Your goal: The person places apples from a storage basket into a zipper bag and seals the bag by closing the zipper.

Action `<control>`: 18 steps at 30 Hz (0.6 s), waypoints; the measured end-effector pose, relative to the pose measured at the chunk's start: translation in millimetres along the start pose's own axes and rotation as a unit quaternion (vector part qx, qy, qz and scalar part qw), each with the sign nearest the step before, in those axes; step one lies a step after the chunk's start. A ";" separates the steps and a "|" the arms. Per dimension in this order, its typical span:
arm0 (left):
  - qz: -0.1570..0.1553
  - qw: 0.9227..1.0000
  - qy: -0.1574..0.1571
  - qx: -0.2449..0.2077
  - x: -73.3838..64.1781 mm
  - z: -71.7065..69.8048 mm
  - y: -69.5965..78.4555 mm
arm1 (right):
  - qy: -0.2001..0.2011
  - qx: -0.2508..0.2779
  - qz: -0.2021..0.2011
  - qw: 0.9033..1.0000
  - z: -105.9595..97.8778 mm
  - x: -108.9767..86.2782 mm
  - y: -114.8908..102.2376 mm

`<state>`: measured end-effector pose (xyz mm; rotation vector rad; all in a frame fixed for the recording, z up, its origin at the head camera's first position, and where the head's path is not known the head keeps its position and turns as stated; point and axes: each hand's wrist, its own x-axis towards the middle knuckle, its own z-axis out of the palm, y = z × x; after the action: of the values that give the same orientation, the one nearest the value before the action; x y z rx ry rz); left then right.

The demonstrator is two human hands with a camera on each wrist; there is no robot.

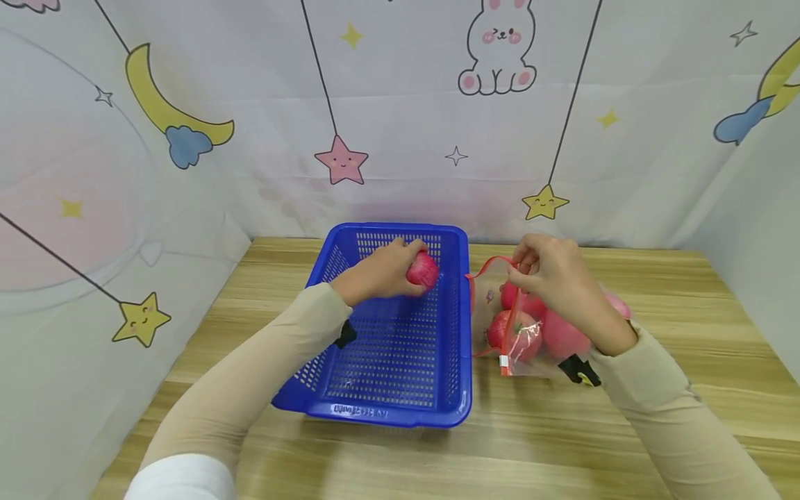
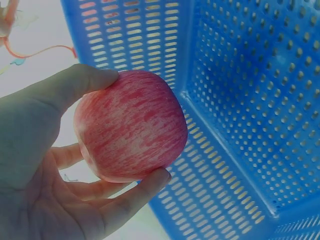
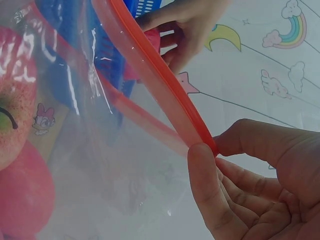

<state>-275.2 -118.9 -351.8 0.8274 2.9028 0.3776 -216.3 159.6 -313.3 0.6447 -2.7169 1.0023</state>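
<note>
A red-striped apple (image 2: 132, 125) is gripped between the thumb and fingers of my left hand (image 1: 387, 271), over the far part of a blue plastic basket (image 1: 459, 410). Nothing else shows inside the basket. To its right lies a clear zip bag (image 1: 494, 305) with a red zip edge and several apples (image 1: 565, 333) inside. My right hand (image 1: 556, 278) pinches the bag's red edge (image 3: 197, 132) between thumb and finger, and the mouth stands open toward the basket. One bagged apple (image 3: 12, 105) shows its stem in the right wrist view.
Basket and bag stand on a wood-grain table (image 1: 350, 462). Behind it hangs a white cloth (image 1: 412, 118) printed with stars, moons and a rabbit. The basket's right rim (image 1: 464, 312) is close beside the bag's mouth.
</note>
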 end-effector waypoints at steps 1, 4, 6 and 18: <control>0.003 1.000 0.001 -0.001 -0.7 -1.1 1.3 | 0.001 0.000 0.000 1.000 0.2 0.2 0.2; 0.008 1.000 0.004 -0.003 -2.6 -3.8 4.1 | 0.002 -0.001 0.001 1.000 0.2 0.3 0.5; 0.010 1.000 0.007 -0.003 -3.9 -4.9 5.2 | 0.001 0.000 0.003 1.000 0.1 0.1 0.5; 0.044 0.998 0.032 -0.012 -15.4 -16.7 17.9 | 0.003 0.006 0.001 1.000 -0.4 0.5 0.5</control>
<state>-255.8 -115.9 -330.6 0.9590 2.9213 0.4529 -217.0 160.0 -313.2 0.6387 -2.7091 1.0198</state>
